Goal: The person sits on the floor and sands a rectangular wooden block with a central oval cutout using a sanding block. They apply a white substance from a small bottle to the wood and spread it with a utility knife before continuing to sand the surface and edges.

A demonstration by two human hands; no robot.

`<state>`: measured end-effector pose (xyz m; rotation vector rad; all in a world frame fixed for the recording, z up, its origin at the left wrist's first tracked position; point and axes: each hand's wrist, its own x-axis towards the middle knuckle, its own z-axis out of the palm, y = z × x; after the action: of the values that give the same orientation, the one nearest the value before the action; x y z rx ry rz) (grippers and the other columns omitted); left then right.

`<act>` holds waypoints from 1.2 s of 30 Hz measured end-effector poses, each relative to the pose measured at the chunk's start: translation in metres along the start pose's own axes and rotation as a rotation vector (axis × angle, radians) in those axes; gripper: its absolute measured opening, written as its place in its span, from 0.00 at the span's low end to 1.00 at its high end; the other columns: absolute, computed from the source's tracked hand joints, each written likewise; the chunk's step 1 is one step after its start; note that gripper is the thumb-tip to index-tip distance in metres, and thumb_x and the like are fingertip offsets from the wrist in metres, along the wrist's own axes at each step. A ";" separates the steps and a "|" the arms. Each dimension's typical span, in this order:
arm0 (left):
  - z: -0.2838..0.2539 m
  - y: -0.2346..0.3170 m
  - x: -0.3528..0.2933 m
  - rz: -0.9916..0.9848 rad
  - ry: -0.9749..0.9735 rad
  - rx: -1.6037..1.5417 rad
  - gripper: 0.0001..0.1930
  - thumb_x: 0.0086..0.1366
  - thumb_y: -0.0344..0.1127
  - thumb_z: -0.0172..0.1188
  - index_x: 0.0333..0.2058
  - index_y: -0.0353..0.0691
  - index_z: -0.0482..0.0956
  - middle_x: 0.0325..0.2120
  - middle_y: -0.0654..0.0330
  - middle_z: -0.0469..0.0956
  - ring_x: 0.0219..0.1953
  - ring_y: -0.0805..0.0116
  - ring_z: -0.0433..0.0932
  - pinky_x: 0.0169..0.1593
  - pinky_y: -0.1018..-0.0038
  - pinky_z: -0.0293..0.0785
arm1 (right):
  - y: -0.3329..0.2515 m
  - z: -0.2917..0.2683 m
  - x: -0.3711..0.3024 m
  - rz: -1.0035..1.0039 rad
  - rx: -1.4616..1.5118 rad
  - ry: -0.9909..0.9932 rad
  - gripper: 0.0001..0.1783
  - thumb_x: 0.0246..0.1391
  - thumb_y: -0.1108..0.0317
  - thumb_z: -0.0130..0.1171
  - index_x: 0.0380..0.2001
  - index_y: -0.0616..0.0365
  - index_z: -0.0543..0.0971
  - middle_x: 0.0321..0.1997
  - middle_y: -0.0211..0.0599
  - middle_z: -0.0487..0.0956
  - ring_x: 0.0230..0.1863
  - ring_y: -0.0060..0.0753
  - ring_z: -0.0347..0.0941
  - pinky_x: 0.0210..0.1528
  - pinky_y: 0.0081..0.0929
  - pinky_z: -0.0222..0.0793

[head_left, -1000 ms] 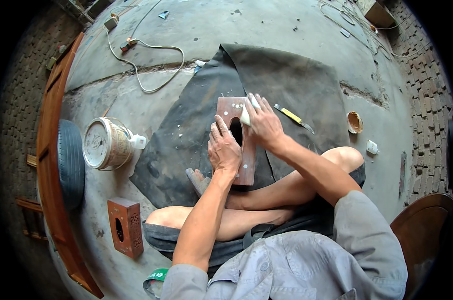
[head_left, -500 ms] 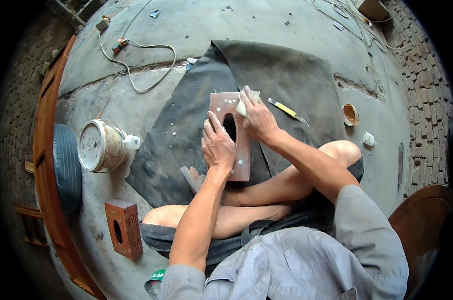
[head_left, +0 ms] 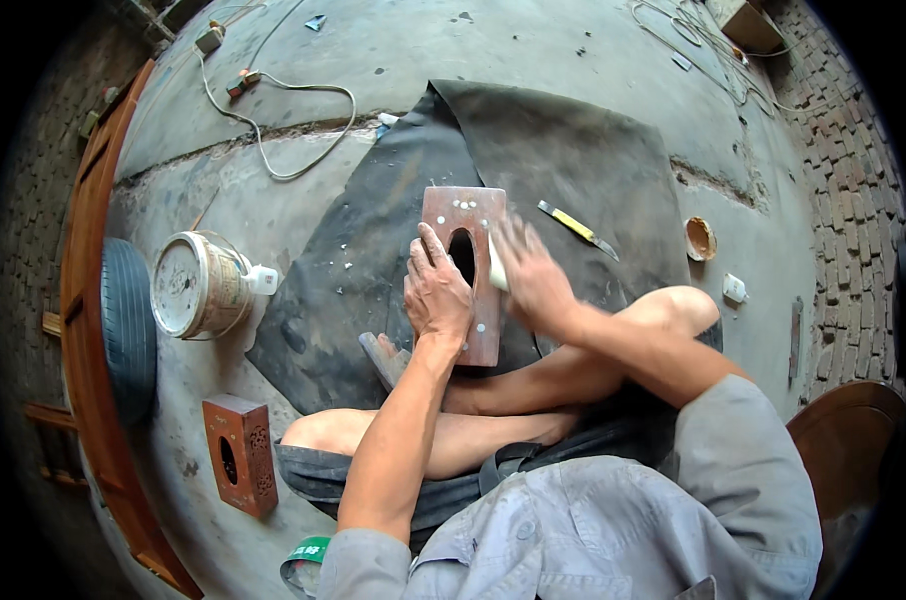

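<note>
A reddish-brown wooden tissue box (head_left: 485, 335) with an oval opening and pale filler spots lies in front of me on a dark sheet (head_left: 593, 150). My left hand (head_left: 439, 292) grips its left side, the fingers close together beside the opening. At the right edge of the box, my right hand (head_left: 538, 278) presses a pale piece of sandpaper (head_left: 497, 262) against the wood; motion smears its fingers. Right of the box lies a yellow utility knife (head_left: 576, 228). A flat, pale scraper-like piece (head_left: 381, 362) rests by my foot, partly hidden by my left forearm.
A second wooden tissue box (head_left: 239, 455) stands at the lower left. Behind it are a lidded bucket (head_left: 198, 285), a tyre (head_left: 128, 330) and a long wooden frame (head_left: 88, 330). A small round tub (head_left: 700, 238) and a white bottle (head_left: 735, 288) sit at the right. A cable (head_left: 308, 170) loops at the far left.
My right hand has slid from the far right corner of the box toward me along its right edge, with the sandpaper. The left hand stays in place.
</note>
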<state>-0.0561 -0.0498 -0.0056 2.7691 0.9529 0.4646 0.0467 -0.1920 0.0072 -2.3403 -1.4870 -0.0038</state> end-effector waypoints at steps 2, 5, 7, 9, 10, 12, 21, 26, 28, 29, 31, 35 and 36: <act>0.001 0.000 0.000 -0.013 -0.017 -0.048 0.34 0.73 0.35 0.53 0.73 0.29 0.55 0.61 0.40 0.70 0.57 0.43 0.77 0.57 0.57 0.77 | -0.007 -0.004 -0.009 -0.013 0.014 -0.021 0.44 0.48 0.75 0.56 0.71 0.76 0.61 0.76 0.68 0.60 0.78 0.66 0.55 0.81 0.50 0.48; 0.000 0.002 -0.004 -0.023 -0.044 -0.093 0.35 0.72 0.35 0.54 0.73 0.29 0.55 0.61 0.40 0.70 0.58 0.42 0.76 0.58 0.56 0.76 | 0.026 -0.003 0.050 0.017 -0.034 0.089 0.39 0.51 0.75 0.54 0.68 0.75 0.64 0.76 0.67 0.61 0.78 0.63 0.55 0.81 0.48 0.49; -0.001 0.000 -0.001 -0.026 -0.048 -0.111 0.35 0.72 0.35 0.54 0.73 0.29 0.55 0.61 0.41 0.70 0.58 0.42 0.76 0.58 0.56 0.76 | 0.022 0.004 0.048 0.011 -0.067 0.071 0.38 0.52 0.74 0.53 0.68 0.76 0.64 0.76 0.66 0.61 0.78 0.62 0.55 0.81 0.48 0.49; -0.002 -0.002 -0.002 -0.050 -0.064 -0.076 0.35 0.72 0.36 0.54 0.73 0.29 0.55 0.61 0.41 0.70 0.58 0.43 0.76 0.58 0.56 0.77 | 0.005 0.001 0.019 -0.064 -0.059 -0.010 0.40 0.52 0.74 0.52 0.71 0.75 0.62 0.76 0.66 0.61 0.79 0.61 0.55 0.82 0.49 0.46; -0.002 -0.002 -0.003 -0.043 -0.053 -0.066 0.35 0.72 0.36 0.54 0.73 0.29 0.56 0.61 0.41 0.70 0.58 0.43 0.76 0.58 0.56 0.77 | 0.006 0.002 0.016 -0.067 -0.071 -0.015 0.41 0.53 0.74 0.52 0.71 0.75 0.61 0.76 0.66 0.61 0.79 0.62 0.55 0.81 0.49 0.47; 0.001 -0.005 0.000 -0.033 -0.031 -0.037 0.35 0.72 0.36 0.54 0.73 0.29 0.56 0.61 0.41 0.70 0.58 0.44 0.77 0.58 0.56 0.77 | 0.019 0.007 0.038 -0.063 -0.027 0.053 0.39 0.54 0.74 0.52 0.70 0.76 0.61 0.75 0.69 0.62 0.77 0.64 0.57 0.80 0.49 0.49; -0.002 0.000 0.000 -0.059 -0.078 -0.094 0.35 0.72 0.35 0.55 0.73 0.30 0.55 0.61 0.41 0.70 0.58 0.43 0.76 0.58 0.55 0.76 | 0.085 0.023 0.122 0.676 0.995 0.040 0.25 0.61 0.50 0.69 0.48 0.62 0.84 0.48 0.40 0.86 0.46 0.40 0.80 0.52 0.35 0.73; -0.006 0.002 0.000 -0.032 -0.055 -0.115 0.35 0.71 0.35 0.56 0.73 0.30 0.55 0.61 0.41 0.70 0.58 0.42 0.76 0.58 0.55 0.76 | 0.083 0.031 0.097 0.699 1.380 0.084 0.26 0.55 0.54 0.78 0.50 0.61 0.84 0.45 0.27 0.85 0.43 0.20 0.76 0.48 0.22 0.70; -0.006 0.003 0.000 -0.040 -0.064 -0.119 0.35 0.71 0.35 0.56 0.73 0.30 0.55 0.61 0.41 0.70 0.58 0.42 0.76 0.58 0.55 0.76 | 0.082 0.030 0.097 0.682 1.311 0.082 0.28 0.55 0.57 0.78 0.54 0.62 0.83 0.45 0.28 0.85 0.43 0.20 0.76 0.49 0.20 0.70; -0.008 0.003 0.001 -0.052 -0.076 -0.119 0.35 0.71 0.35 0.56 0.73 0.31 0.56 0.61 0.41 0.70 0.58 0.42 0.76 0.58 0.55 0.76 | 0.081 0.029 0.096 0.694 1.288 0.073 0.30 0.56 0.57 0.77 0.56 0.62 0.82 0.46 0.29 0.85 0.44 0.20 0.76 0.51 0.21 0.70; -0.007 0.003 0.001 -0.058 -0.076 -0.115 0.35 0.71 0.36 0.56 0.73 0.31 0.56 0.61 0.41 0.70 0.58 0.41 0.77 0.58 0.54 0.76 | 0.078 0.027 0.090 0.719 1.240 0.058 0.33 0.56 0.57 0.77 0.61 0.62 0.80 0.49 0.30 0.85 0.48 0.21 0.76 0.54 0.22 0.70; -0.005 0.002 0.000 -0.047 -0.059 -0.117 0.35 0.72 0.36 0.55 0.73 0.31 0.56 0.61 0.41 0.70 0.58 0.41 0.76 0.58 0.54 0.76 | 0.067 0.013 0.076 0.722 1.250 0.014 0.38 0.55 0.58 0.77 0.64 0.64 0.76 0.54 0.35 0.84 0.54 0.24 0.75 0.60 0.24 0.67; -0.007 0.000 0.000 -0.055 -0.068 -0.113 0.35 0.72 0.36 0.55 0.73 0.31 0.56 0.61 0.41 0.70 0.58 0.41 0.76 0.58 0.54 0.76 | 0.059 0.007 0.072 0.734 1.242 0.000 0.39 0.55 0.59 0.77 0.65 0.65 0.75 0.55 0.36 0.83 0.56 0.24 0.75 0.62 0.25 0.67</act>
<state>-0.0583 -0.0495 0.0008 2.6332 0.9546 0.3993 0.1291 -0.1491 -0.0036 -1.6066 -0.2727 0.8322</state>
